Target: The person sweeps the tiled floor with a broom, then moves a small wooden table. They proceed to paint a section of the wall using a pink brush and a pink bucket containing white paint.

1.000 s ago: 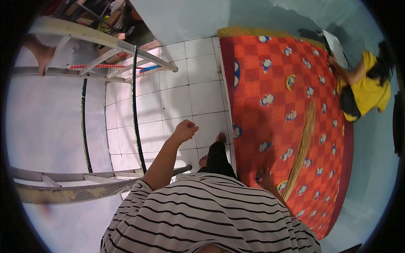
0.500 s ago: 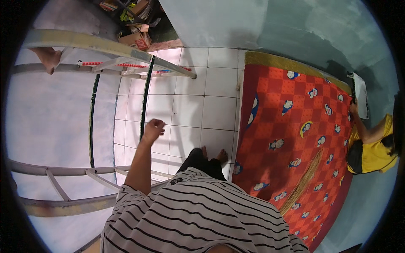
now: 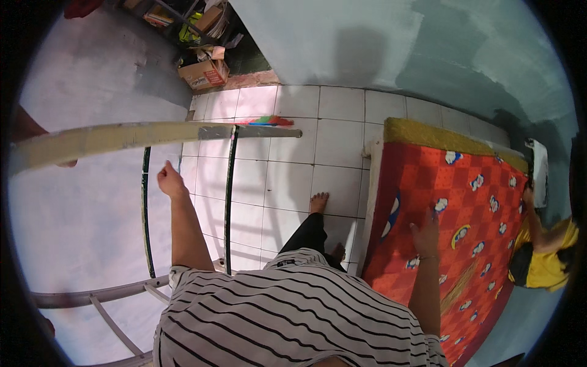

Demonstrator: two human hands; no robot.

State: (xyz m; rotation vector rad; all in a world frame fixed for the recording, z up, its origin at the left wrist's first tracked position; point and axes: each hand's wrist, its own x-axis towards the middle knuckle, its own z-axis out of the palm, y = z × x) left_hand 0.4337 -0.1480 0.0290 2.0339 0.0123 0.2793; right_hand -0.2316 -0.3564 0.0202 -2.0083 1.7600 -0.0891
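- red mattress on the right, straw bundle lying on it, just right of the right forearm.
- right hand: arm stretched forward over mattress, fingers apart, nothing gripped. can't tell if touching.
- left hand: arm stretched forward, mostly curled, one digit poking up; can't tell if holding anything.
- pale ladder nearest left hand.
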